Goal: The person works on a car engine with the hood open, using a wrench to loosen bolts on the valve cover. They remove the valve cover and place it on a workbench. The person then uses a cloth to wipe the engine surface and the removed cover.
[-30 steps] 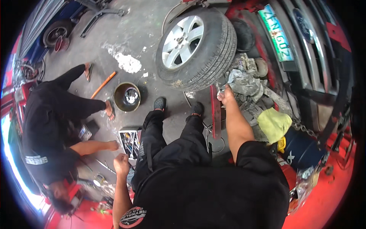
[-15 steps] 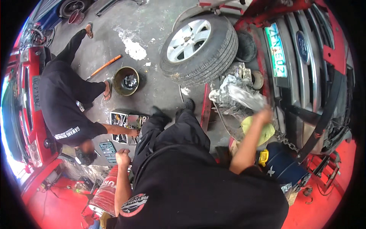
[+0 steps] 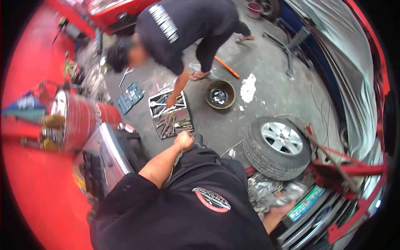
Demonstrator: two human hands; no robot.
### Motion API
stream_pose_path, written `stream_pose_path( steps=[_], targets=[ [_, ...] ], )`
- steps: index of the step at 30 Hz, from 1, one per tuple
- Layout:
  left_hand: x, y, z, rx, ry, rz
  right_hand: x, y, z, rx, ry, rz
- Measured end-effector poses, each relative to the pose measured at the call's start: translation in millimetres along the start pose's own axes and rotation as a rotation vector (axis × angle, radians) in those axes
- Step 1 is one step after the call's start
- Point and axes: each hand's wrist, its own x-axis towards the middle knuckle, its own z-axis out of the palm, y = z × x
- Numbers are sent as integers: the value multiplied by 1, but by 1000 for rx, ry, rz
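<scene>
My left hand (image 3: 183,140) is curled closed in front of my thigh, just beside the near end of an opened toolbox (image 3: 176,111); anything inside the fingers is hidden. Over by the vehicle's grille, my right hand (image 3: 283,207) grips a crumpled, silvery-white, rag-like bundle (image 3: 294,192), smeared by motion. Right behind that bundle is a heap of grey, crumpled material (image 3: 263,189), at the foot of a wheel with a silver rim (image 3: 281,138). The wheel's tyre lies on its side.
A co-worker (image 3: 196,29) bends over the toolbox, one hand among its tools. Near it lie a blue socket set (image 3: 130,97), a basin (image 3: 220,95) with small parts and an orange bar (image 3: 227,67). A red drum (image 3: 85,121) stands left; the vehicle's grille (image 3: 318,221) is right.
My view has swung left, so the wheel and grille now sit lower right. My right hand still has the silvery-white bundle. The co-worker's hand remains at the toolbox.
</scene>
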Motion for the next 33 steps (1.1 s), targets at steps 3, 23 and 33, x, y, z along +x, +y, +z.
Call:
stream_pose_path(
  steps=[3, 23, 33],
  targets=[
    [-25, -24, -11, -124, 97, -245, 21, 26, 106, -55, -244, 105],
    [-130, -248, 195, -93, 182, -594, 64, 128, 352, -1161, -1043, 584],
    [-37, -189, -65, -744, 855, -783, 67, 174, 508, -1446, -1406, 423]
  ],
)
